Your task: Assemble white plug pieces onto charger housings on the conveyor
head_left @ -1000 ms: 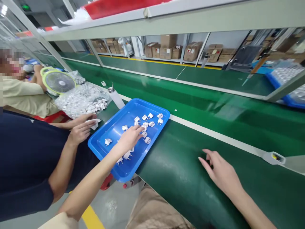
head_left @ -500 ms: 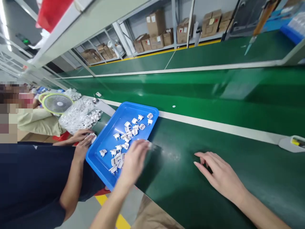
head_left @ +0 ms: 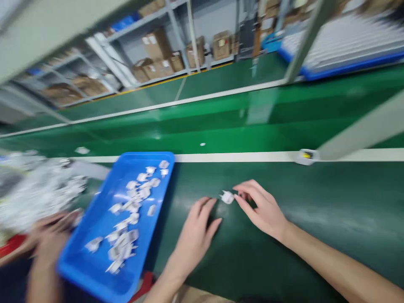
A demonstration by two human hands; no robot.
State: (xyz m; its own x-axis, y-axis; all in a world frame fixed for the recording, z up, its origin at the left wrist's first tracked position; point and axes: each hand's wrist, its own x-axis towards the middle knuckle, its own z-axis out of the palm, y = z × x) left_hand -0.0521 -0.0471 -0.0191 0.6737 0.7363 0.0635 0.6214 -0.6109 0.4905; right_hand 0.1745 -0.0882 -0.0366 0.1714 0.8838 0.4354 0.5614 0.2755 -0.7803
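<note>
A small white plug adapter [head_left: 227, 197] with two pins pointing left is over the green work surface, at the fingertips of my right hand [head_left: 263, 208]. My right thumb and forefinger close on its right end. To its left, my left hand [head_left: 198, 225] is open, thumb apart from the fingers, with nothing in it. Left of that hand lies a blue tray [head_left: 151, 235] holding several more white plug adapters [head_left: 123, 246], some piled on each other.
At the far left, another person's blurred hands [head_left: 52, 231] are beside the tray, near a heap of clear plastic bags [head_left: 38, 189]. A white post base [head_left: 306, 156] stands on the white strip. Beyond the green belt [head_left: 217, 139], a blue tray [head_left: 331, 72] and boxes on shelves appear.
My left hand has moved right, away from above the tray, and its fingers have opened. A plug adapter is now at my right fingertips. The view has turned to the right.
</note>
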